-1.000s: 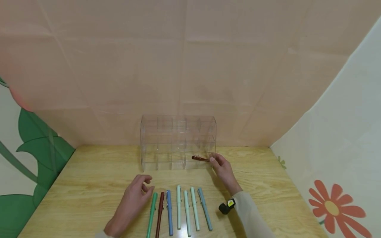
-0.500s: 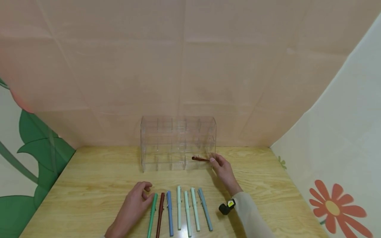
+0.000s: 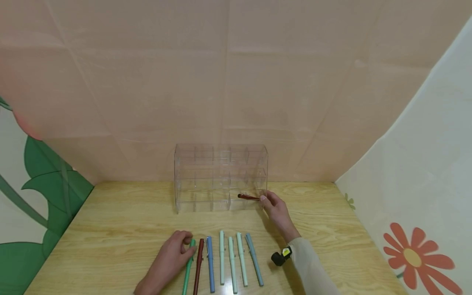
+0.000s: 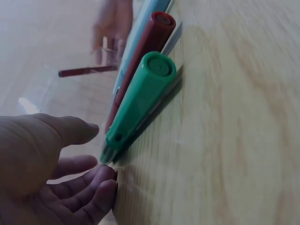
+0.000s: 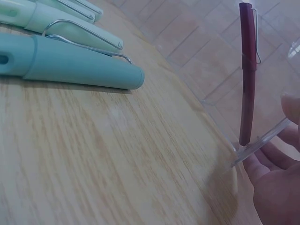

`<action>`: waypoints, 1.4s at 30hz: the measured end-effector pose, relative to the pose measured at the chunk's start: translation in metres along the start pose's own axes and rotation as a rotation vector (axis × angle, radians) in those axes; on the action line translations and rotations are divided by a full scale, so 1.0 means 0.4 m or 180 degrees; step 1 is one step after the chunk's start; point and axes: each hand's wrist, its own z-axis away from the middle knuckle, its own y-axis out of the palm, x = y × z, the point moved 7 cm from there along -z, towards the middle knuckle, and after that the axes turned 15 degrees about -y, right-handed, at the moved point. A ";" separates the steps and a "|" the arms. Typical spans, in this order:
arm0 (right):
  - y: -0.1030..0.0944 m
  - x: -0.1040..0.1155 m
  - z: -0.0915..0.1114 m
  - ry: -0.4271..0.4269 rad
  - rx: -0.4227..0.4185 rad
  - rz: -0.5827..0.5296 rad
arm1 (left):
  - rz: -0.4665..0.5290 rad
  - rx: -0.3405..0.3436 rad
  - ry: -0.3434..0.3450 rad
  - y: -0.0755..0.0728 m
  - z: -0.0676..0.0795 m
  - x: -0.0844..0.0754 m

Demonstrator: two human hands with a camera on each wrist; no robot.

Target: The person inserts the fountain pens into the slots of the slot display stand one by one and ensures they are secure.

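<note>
My left hand (image 3: 171,252) is at the clip end of a green pen (image 4: 140,96), thumb and fingers spread around it without a visible grip. A dark red pen (image 3: 198,266) and a blue pen (image 3: 210,264) lie to its right. At the clear pen rack (image 3: 221,208), my right hand (image 3: 277,211) grips the right side wall, thumb on one face and fingers on the other. Beside that hand, another dark red pen (image 5: 248,75) stands in the rack's front right part, clip end up. Its lower end is hard to make out through the plastic.
Pale green pens (image 3: 231,264) and a teal pen (image 3: 254,259) complete the row on the wooden table (image 3: 110,229). A black wrist camera (image 3: 281,257) sits at the right sleeve. A pinkish backdrop (image 3: 221,82) rises behind the rack.
My left hand has moved down and slightly right to the green pen's upper end. The right hand, the rack and its dark red pen have stayed in place.
</note>
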 end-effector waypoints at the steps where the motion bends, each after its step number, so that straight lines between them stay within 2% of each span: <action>1: 0.000 -0.001 0.000 0.0007 -0.0001 0.0002 | -0.0011 0.0013 0.0014 0.003 0.000 -0.002; 7: 0.001 -0.003 0.001 0.0018 0.0007 -0.0056 | -0.0226 -0.0016 0.0023 0.014 -0.001 -0.015; 17: 0.003 -0.002 0.006 0.0027 0.0026 -0.0075 | -0.0536 -0.0230 0.0175 0.014 0.004 -0.023; 24: 0.003 -0.003 0.006 0.0074 0.0007 -0.0118 | -0.0715 -0.0169 0.0070 0.019 0.006 -0.028; 33: 0.001 -0.002 -0.002 0.0055 -0.0004 -0.0113 | -0.0818 -0.0354 0.0192 0.003 0.012 -0.031; 42: -0.005 -0.003 -0.002 0.0048 -0.0024 -0.0086 | -0.0610 -0.0474 0.0257 -0.029 0.023 -0.043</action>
